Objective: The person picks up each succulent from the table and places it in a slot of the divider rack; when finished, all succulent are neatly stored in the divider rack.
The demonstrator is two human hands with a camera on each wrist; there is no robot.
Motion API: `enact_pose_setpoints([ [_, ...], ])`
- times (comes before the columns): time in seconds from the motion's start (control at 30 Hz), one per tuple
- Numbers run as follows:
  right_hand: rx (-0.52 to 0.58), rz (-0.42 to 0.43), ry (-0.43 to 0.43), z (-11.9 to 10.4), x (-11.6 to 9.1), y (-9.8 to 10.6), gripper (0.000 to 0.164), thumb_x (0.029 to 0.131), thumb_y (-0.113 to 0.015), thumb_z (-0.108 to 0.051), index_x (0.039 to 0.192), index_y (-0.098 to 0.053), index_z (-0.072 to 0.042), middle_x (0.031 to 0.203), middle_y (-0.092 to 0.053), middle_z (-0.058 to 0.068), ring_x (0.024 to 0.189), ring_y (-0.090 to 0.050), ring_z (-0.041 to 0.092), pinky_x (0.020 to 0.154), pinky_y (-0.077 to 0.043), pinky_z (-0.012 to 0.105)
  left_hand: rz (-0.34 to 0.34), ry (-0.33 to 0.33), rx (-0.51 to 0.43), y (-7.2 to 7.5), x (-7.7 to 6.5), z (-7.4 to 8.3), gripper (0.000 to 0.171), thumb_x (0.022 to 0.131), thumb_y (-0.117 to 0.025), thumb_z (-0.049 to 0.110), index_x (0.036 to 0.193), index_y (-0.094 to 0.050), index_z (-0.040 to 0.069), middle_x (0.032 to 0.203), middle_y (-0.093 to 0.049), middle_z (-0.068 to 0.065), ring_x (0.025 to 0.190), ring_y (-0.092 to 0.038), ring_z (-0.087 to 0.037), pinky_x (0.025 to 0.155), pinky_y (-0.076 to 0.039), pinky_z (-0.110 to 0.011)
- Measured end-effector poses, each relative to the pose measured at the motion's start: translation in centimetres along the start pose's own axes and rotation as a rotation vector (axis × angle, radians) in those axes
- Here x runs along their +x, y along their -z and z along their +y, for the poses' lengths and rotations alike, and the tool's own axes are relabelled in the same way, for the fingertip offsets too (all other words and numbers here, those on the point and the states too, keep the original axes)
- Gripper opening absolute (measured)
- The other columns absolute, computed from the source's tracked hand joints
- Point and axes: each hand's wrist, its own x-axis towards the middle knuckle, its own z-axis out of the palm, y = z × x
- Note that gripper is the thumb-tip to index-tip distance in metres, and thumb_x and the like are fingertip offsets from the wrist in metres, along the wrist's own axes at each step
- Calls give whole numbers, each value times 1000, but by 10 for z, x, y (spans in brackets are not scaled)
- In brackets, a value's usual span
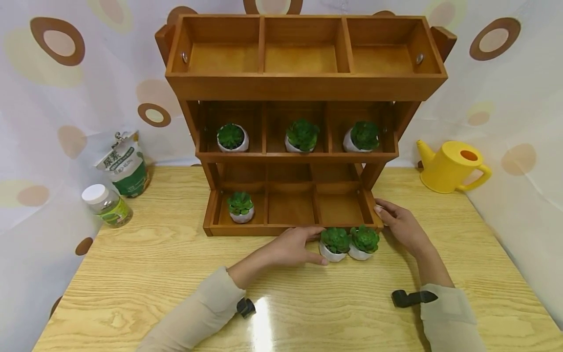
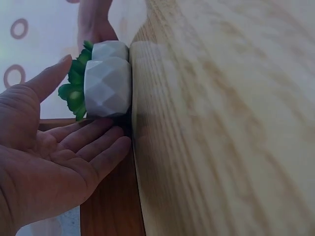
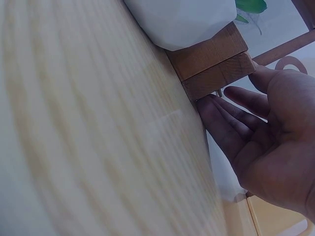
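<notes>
Two potted succulents in white faceted pots, a left one [image 1: 336, 240] and a right one [image 1: 364, 238], stand side by side on the table before the wooden shelf [image 1: 246, 230]. My left hand [image 1: 294, 247] is beside the left pot, thumb spread in front and fingers reaching behind it along the shelf's front board. In the left wrist view, the palm [image 2: 59, 157] faces the pots with nothing in its grasp. At the shelf's lower right end, my right hand [image 1: 402, 225] touches the side board with its fingertips [image 3: 209, 108].
One succulent [image 1: 241, 208] sits in the bottom tier's left compartment; the middle tier holds three, including a central one [image 1: 302, 136]. A yellow watering can [image 1: 453, 166] stands at right. At left are a white-lidded jar [image 1: 107, 205] and a green-white pouch [image 1: 127, 166].
</notes>
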Motion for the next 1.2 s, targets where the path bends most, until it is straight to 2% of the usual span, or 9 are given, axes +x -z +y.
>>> enact_pose_setpoints([
  [0.13,-1,1,6,1,0,0,72,107,-36,-55,162,-25,-9,159,-39,24,144,-43,41,116,-36,57,5,-6,8,0,4,1,82,86,-79,47,155,-44,20,157,-48,-1,145,-45,-20,118,-39,-39],
  [0.4,18,2,0,3,2,-1,72,107,-38,-54,162,-26,-9,158,-40,25,147,-38,42,118,-31,60,1,-12,-4,-6,14,2,77,85,-82,41,151,-49,19,153,-53,0,143,-48,-20,116,-42,-38],
  [0.63,16,0,11,2,2,-1,72,106,-37,-55,162,-26,-9,156,-43,24,144,-44,39,115,-38,56,2,-9,-24,-12,19,4,73,83,-84,37,146,-51,19,147,-59,-1,139,-52,-18,115,-42,-37],
  [0.9,23,0,9,-1,0,-1,74,106,-38,-56,162,-26,-9,157,-42,24,145,-42,40,117,-35,57,50,-24,41,-19,23,10,74,83,-83,37,148,-50,20,145,-60,1,135,-55,-19,111,-45,-31],
  [1.2,-5,13,16,-1,-1,0,72,107,-38,-54,161,-27,-9,159,-37,25,148,-36,44,118,-29,61,63,0,64,-22,23,18,73,85,-83,38,148,-51,20,145,-60,3,135,-55,-23,111,-45,-35],
])
